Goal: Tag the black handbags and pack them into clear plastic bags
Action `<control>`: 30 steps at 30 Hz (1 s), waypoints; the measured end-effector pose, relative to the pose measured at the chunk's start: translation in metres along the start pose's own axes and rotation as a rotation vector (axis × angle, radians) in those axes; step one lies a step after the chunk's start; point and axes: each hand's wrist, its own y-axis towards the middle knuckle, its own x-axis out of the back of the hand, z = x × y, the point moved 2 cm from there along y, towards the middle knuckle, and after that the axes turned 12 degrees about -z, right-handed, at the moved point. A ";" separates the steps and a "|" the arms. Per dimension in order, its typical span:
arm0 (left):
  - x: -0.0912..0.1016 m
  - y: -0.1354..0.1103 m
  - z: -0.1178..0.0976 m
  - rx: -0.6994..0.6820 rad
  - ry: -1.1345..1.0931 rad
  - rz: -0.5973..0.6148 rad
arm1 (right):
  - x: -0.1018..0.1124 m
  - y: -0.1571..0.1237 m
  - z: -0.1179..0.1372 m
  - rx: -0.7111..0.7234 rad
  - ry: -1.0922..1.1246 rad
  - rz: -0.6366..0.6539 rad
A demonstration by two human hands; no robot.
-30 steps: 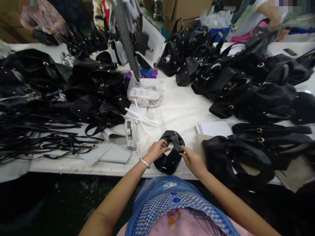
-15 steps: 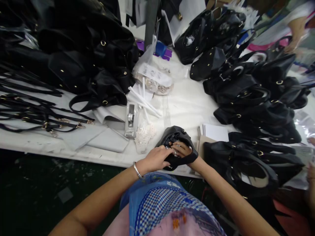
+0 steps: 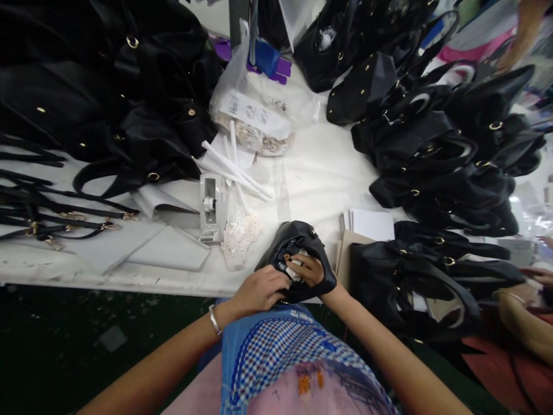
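A small black handbag (image 3: pixel 283 237) sits at the table's front edge against my apron, its mouth facing up. Crumpled white and clear wrapping shows inside, beside a round gold snap. My left hand (image 3: pixel 261 287) grips the near left rim with curled fingers. Through the loop of the handle (image 3: pixel 326 279) comes my right hand (image 3: pixel 307 268), its fingers bent over the bag's mouth near the snap and the white wrapping. What exactly the right fingertips pinch is partly hidden.
Black handbags (image 3: pixel 432 155) crowd the right side, with others (image 3: pixel 142 98) heaped at left. Thin straps (image 3: pixel 43 213) lie front left. Near the middle are a tape dispenser (image 3: pixel 211 207), lace-like tags (image 3: pixel 239 242), white sticks (image 3: pixel 239 173) and a plastic bag of rings (image 3: pixel 254 124). White cards (image 3: pixel 371 223) lie right.
My left hand has drawn back from the bag's mouth to its near left rim. The right hand remains in the mouth. The view has shifted slightly right.
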 end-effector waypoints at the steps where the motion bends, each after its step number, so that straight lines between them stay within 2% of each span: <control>1: -0.001 0.003 -0.002 -0.010 0.029 0.024 | 0.001 0.001 -0.001 0.010 -0.002 0.012; 6: 0.003 0.023 -0.014 0.034 0.145 0.160 | 0.021 0.011 0.004 0.055 0.005 0.068; 9: 0.004 0.027 -0.016 0.031 0.102 0.226 | 0.029 0.013 0.014 0.053 -0.006 0.114; 11: 0.004 0.024 -0.014 0.027 0.049 0.247 | 0.026 0.010 0.020 0.055 0.009 0.116; 14: 0.007 0.017 -0.008 0.043 -0.092 0.191 | 0.014 0.006 0.026 0.048 0.043 0.042; 17: 0.018 0.017 0.002 0.162 -0.174 -0.020 | 0.007 0.003 0.030 0.012 0.036 -0.072; 19: 0.026 0.021 0.008 0.230 -0.086 -0.153 | 0.009 0.001 0.034 -0.009 0.014 -0.129; 20: 0.027 0.025 0.009 0.226 -0.005 -0.175 | 0.011 0.000 0.036 -0.024 -0.004 -0.150; 22: 0.026 0.035 0.009 0.146 0.180 -0.116 | 0.016 -0.003 0.042 -0.069 -0.045 -0.188; 25: 0.015 0.049 0.005 0.041 0.428 0.038 | 0.018 -0.008 0.051 -0.130 -0.044 -0.197; 30: 0.005 0.065 0.001 0.039 0.573 0.106 | 0.011 -0.012 0.061 -0.146 -0.009 -0.241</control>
